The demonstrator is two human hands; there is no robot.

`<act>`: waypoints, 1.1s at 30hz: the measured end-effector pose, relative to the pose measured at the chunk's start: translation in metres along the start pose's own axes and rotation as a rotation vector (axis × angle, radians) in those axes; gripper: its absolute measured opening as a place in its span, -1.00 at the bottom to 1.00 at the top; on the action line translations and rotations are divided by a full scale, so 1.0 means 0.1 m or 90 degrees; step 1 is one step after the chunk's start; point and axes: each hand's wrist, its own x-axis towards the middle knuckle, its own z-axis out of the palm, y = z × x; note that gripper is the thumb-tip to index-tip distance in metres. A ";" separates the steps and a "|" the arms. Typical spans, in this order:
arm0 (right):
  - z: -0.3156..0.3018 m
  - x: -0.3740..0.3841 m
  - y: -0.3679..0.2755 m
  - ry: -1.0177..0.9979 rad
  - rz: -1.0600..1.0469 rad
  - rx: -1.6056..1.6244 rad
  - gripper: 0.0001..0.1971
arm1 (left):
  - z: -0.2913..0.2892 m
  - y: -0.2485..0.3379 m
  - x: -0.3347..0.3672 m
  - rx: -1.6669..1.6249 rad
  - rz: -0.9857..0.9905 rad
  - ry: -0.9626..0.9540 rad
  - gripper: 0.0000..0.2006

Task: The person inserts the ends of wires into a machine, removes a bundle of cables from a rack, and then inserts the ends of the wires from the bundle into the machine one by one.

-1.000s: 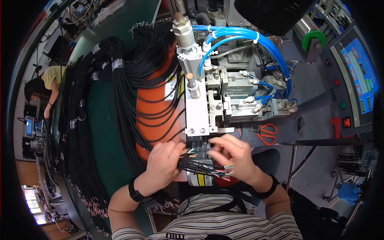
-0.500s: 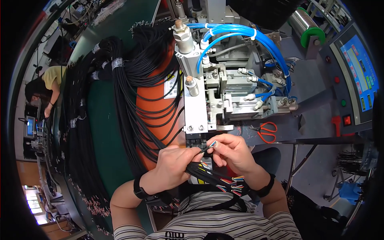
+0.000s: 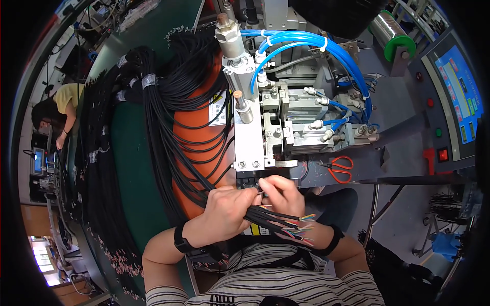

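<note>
My left hand (image 3: 224,213) is closed around several black cables (image 3: 270,217). Their split ends, with thin coloured wires (image 3: 302,233), fan out to the right, in front of my right wrist. Close beside it, my right hand (image 3: 284,196) pinches at the end of one cable that pokes up past my left fingertips; the wire tips there are mostly hidden by the fingers. Both hands are just below the front of a metal machine (image 3: 249,148) with a white top plate and upright cylinders. From my left hand the cables run back to a long black bunch (image 3: 168,127).
Blue air hoses (image 3: 337,51) arch over the machine. Red-handled scissors (image 3: 340,169) lie right of it. A control screen (image 3: 459,94) and a green-ended wire spool (image 3: 390,35) stand at the right. More cable bundles (image 3: 102,183) cover the green table; another person (image 3: 69,104) works far left.
My right hand has moved left and turned inward, nearer my left fingertips. The held cables' coloured ends have shifted slightly up and right. On the machine, the upright cylinder rod stands higher.
</note>
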 end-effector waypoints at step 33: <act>-0.30 0.23 0.09 -0.216 0.037 -0.234 -0.93 | 0.03 -0.05 -0.05 0.190 0.060 -0.016 -0.54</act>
